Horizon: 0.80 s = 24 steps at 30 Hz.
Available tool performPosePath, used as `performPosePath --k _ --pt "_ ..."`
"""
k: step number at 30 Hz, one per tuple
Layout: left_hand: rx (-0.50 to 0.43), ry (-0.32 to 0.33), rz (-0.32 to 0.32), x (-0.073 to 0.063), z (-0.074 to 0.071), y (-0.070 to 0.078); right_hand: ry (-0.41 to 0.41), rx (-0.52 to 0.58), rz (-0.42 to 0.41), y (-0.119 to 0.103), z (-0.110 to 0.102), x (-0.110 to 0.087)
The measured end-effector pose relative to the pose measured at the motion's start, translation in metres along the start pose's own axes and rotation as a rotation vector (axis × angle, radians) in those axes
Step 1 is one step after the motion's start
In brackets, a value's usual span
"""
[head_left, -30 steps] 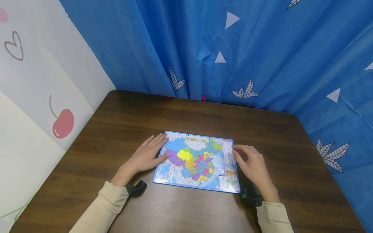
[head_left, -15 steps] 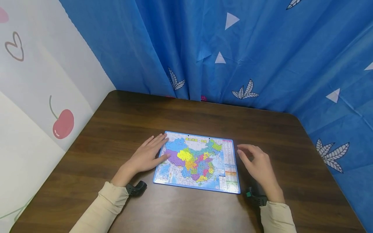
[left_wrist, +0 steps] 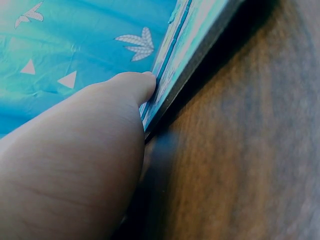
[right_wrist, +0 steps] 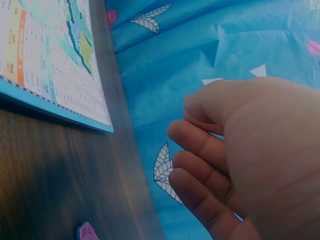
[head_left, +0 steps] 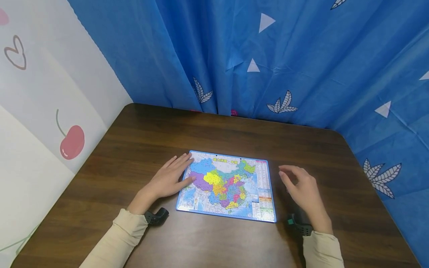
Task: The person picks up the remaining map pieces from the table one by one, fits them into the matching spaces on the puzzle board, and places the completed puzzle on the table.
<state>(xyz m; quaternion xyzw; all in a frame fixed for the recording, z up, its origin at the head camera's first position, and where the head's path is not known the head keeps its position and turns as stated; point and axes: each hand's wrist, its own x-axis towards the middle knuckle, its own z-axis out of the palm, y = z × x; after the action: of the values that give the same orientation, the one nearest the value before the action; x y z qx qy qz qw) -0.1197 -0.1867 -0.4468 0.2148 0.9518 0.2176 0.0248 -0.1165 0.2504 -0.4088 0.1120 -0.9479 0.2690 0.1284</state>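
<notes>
A blue-edged map puzzle board [head_left: 214, 206], printed with coloured regions, lies flat on the table. My left hand [head_left: 167, 181] rests on its left edge, fingers extended and the thumb on the map face. In the left wrist view, the thumb [left_wrist: 147, 82] meets the board's edge [left_wrist: 175, 82]. My right hand [head_left: 303, 190] hovers to the right of the board, apart from it. Its fingers [right_wrist: 200, 142] are loosely bent, with nothing visible between them and the thumb. Low in the right wrist view, a small pink piece [right_wrist: 88, 232] lies on the table, mostly cut off by the frame.
The brown wooden table [head_left: 161, 130] has rounded far corners. Behind it hangs a blue curtain [head_left: 218, 56] with leaf and triangle prints, continuing along the right side. A pale wall panel [head_left: 40, 130] with a cherry drawing borders the left.
My right hand has moved rightward, from beside the board's right edge to farther out over the table. The left hand and the board have stayed in place.
</notes>
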Motion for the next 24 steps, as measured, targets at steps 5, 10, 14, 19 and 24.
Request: performPosePath --k 5,10,14,19,24 --pt "0.004 -0.004 -0.004 0.000 -0.001 0.000 -0.005 -0.019 0.015 0.003 -0.003 0.000" --pt "0.002 0.000 0.000 0.000 0.000 0.000 -0.009 -0.025 0.019 0.004 -0.006 0.000" --pt "0.001 0.003 0.001 0.000 0.001 -0.001 -0.021 -0.021 0.023 0.006 -0.008 0.000" --pt "0.003 -0.005 -0.004 0.000 0.000 -0.001 -0.044 -0.008 0.040 0.010 -0.011 -0.001" --pt "0.001 -0.009 -0.005 0.000 -0.001 -0.001 -0.054 -0.003 0.058 0.013 -0.015 -0.001"
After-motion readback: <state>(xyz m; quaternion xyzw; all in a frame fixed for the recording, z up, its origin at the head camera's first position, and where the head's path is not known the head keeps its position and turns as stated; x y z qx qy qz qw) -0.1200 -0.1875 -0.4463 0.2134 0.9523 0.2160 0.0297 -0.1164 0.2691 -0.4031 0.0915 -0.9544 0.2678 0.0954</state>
